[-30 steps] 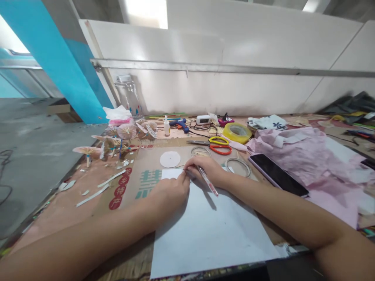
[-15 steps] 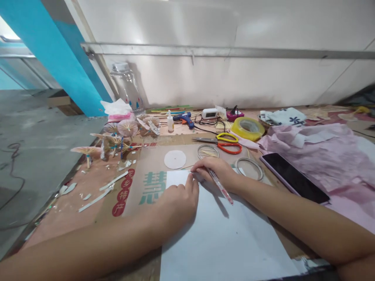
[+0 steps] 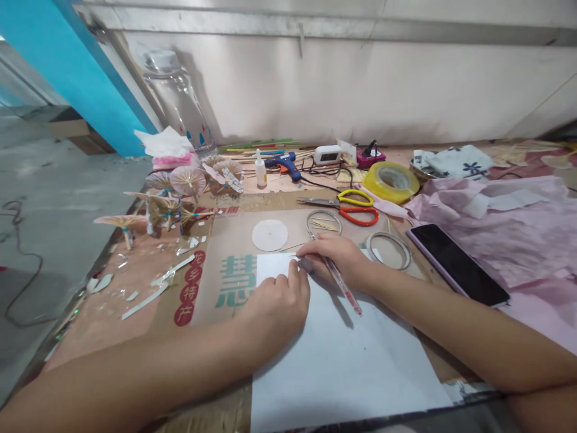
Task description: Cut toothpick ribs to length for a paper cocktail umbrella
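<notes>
A white paper sheet (image 3: 342, 361) lies on a cardboard mat (image 3: 225, 240) in front of me. My left hand (image 3: 277, 304) rests closed on the sheet's upper left part, its fingertips pressing something small that I cannot make out. My right hand (image 3: 338, 258) is closed on a thin pen (image 3: 343, 287) with its tip down near the sheet's top edge, right by the left fingertips. A white paper disc (image 3: 269, 234) lies just beyond the sheet.
Two metal rings (image 3: 388, 250) and scissors with yellow and orange handles (image 3: 351, 207) lie past my right hand. A dark phone (image 3: 457, 264) lies on pink fabric (image 3: 518, 228) at right. Small paper umbrellas (image 3: 171, 198), a tape roll (image 3: 390, 180), a glue gun (image 3: 283, 163) and a plastic bottle (image 3: 178, 102) stand farther back.
The view has tilted down and nearer to the table. Both hands stay at the sheet's top edge, the right one with the pen shifting slightly.
</notes>
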